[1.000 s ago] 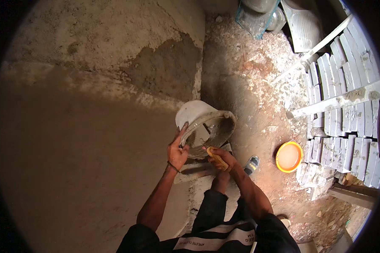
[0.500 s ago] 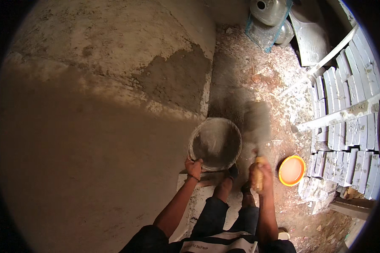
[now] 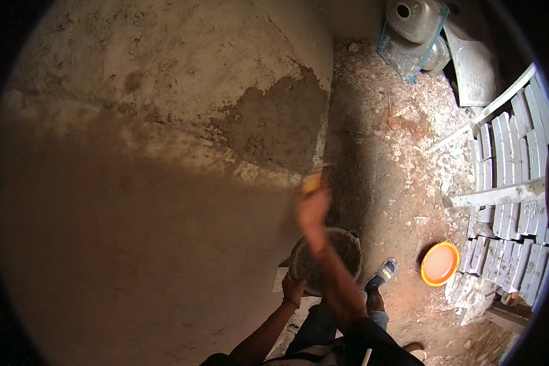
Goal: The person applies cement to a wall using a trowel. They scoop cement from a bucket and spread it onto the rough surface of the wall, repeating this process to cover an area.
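1. The right hand [image 3: 313, 207] is reaching up toward the wall [image 3: 134, 201], clenched round the yellow handle of a trowel [image 3: 314, 181]; the hand is blurred, so the exact grip is hard to tell; the blade is lying at or very close to the wall's surface, just below the patch of dark wet plaster [image 3: 280, 125].
2. The left hand [image 3: 293, 290] is gripping the near rim of a mortar pan [image 3: 326, 259], holding it low beside the wall; the pan is showing grey mix inside, how much I cannot tell.
3. As a judgement, the plastering is looking early; only the one dark patch near the wall's corner edge is reading as fresh, ragged at its borders; the broad stretch to the left and below it is looking bare and rough, so most of the surface is seeming left to cover.
4. A foot in a blue sandal [image 3: 381, 274] is standing on the reddish rubble floor [image 3: 396, 158]; an orange bowl [image 3: 439, 263] is lying near it, beside stacked grey blocks [image 3: 506, 183]; metal vessels [image 3: 418, 24] are sitting at the far end, well apart from the work.
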`<state>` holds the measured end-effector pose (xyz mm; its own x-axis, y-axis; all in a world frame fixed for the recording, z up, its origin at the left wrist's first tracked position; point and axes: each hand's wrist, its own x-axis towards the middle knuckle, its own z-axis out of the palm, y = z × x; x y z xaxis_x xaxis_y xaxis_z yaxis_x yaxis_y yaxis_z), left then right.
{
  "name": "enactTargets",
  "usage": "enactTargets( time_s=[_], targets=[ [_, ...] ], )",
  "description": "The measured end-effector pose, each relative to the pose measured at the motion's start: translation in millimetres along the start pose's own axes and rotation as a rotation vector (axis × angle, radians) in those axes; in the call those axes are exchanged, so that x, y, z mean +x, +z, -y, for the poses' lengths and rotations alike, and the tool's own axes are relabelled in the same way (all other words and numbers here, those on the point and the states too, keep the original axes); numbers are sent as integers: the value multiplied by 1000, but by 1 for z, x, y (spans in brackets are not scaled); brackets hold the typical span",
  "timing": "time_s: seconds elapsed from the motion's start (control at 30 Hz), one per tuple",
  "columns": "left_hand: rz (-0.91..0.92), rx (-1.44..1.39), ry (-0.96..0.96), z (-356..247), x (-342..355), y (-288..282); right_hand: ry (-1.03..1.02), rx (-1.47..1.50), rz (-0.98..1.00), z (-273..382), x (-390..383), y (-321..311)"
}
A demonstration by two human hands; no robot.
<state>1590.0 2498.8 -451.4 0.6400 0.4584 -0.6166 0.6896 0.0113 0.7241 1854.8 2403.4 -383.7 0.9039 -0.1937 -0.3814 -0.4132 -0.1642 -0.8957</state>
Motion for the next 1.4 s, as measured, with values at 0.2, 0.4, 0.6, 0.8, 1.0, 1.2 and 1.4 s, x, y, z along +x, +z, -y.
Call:
enactTargets(
  time_s=[0.2,0.4,0.6,0.8,1.0,1.2,1.4],
  targets=[
    [22,152,267,-13,25,-49,-275,335,298,39,-202,37],
    [-43,186,150,-19,45,-46,219,1072,136,7,-41,66],
    [-30,213,249,-6,24,-26,181,900,275,0,96,131],
    [35,46,76,-11,-2,-26,37,854,390,17,133,154],
    [-7,274,159,-13,-1,-31,196,992,435,-26,56,167],
    [-52,6,125,5,13,-42,260,1089,440,5,-34,166],
    [72,312,292,42,18,-62,257,1130,503,71,-85,143]
  ],
)
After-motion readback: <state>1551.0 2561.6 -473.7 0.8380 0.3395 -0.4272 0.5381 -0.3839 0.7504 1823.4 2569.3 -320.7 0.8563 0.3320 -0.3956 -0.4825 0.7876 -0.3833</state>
